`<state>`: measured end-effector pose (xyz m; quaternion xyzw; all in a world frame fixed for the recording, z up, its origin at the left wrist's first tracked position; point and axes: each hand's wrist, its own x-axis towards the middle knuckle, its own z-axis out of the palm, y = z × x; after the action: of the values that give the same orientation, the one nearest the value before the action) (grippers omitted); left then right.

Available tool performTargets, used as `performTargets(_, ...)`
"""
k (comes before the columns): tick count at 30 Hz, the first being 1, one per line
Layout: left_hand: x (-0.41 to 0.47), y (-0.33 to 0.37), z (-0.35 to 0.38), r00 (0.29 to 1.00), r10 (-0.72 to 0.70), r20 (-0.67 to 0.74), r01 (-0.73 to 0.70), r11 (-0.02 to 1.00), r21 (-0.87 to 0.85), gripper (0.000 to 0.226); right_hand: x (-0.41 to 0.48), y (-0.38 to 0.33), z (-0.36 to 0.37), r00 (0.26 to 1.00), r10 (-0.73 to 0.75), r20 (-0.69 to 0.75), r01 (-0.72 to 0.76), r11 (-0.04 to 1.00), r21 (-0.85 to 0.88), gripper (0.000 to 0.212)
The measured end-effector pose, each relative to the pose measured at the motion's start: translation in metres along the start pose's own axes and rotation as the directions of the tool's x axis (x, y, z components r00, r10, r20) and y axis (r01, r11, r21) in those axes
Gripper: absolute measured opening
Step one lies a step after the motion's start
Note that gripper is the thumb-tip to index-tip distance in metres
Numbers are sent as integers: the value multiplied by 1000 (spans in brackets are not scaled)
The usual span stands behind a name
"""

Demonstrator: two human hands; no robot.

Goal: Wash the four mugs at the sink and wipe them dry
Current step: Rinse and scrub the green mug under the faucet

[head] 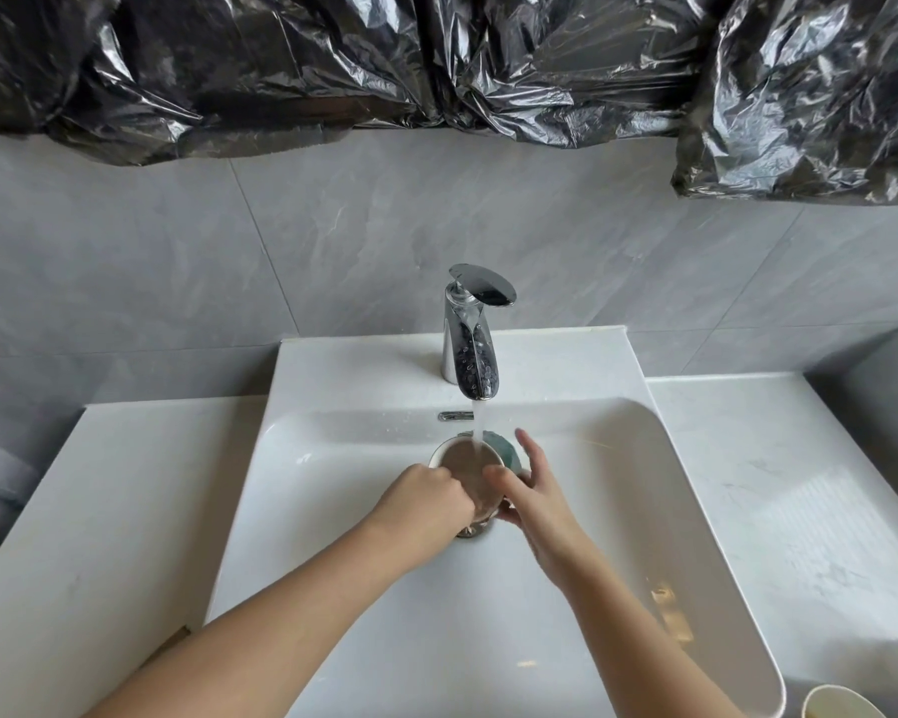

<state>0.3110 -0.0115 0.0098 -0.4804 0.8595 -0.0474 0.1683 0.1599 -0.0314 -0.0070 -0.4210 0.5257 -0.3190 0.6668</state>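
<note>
Mug point(465, 458): catching the faucet point(470, 349) stream, base hiding behind hands.
Left hand point(426, 502): curling over rim, fingertips hidden.
Right hand point(537, 492): cupping its side, fingers spreading.
Sink point(675, 458): walls standing well apart.

Two mugs in sight: one teal-sided ceramic mug point(457, 463), one cream round mug point(841, 704). One curved chrome faucet point(470, 349), one white rectangular ceramic basin point(333, 484), and two bare hands — a left hand point(426, 502) and a right hand point(535, 497).
</note>
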Motion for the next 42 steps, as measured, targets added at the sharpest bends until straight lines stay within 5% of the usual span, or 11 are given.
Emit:
performTargets(4,2,13,-3,992,-112,-52,105,987,-125,30,-1,13,11,998,24,-55,-11,974,225,72)
performTargets(8,-4,12,-9,998,-57,21,60,965,-256,44,5,2,0,999,44,-26,-41,994,97,64)
performTargets(13,-1,-4,-7,997,57,48,-57,998,8,32,10,-9,-5,998,37,56,-31,995,-89,58)
performTargets(17,-2,-3,-8,997,25,-67,-26,999,-24,51,5,-1,-5,997,54,46,-57,996,63,68)
performTargets(21,2,5,4,997,37,-65,-43,994,-97,41,-3,11,-3,991,48,128,-75,975,210,56)
performTargets(25,4,-2,8,993,69,-92,-71,997,-21,27,1,-1,-6,991,79,111,-77,997,-15,50)
performTargets(28,5,-8,7,996,36,-83,-36,999,-2,56,7,-10,-6,989,94,116,-72,981,-179,48)
performTargets(35,6,1,-3,999,22,39,-22,1000,-1,52,14,-9,-4,993,76,95,-57,980,-193,55)
performTargets(38,5,3,-1,999,-47,-26,45,994,-97,59,13,-2,-11,998,24,55,-18,993,-118,54)
performTargets(42,0,7,3,987,-103,-122,81,982,-173,50,9,14,-13,948,-274,-163,233,944,-232,42)
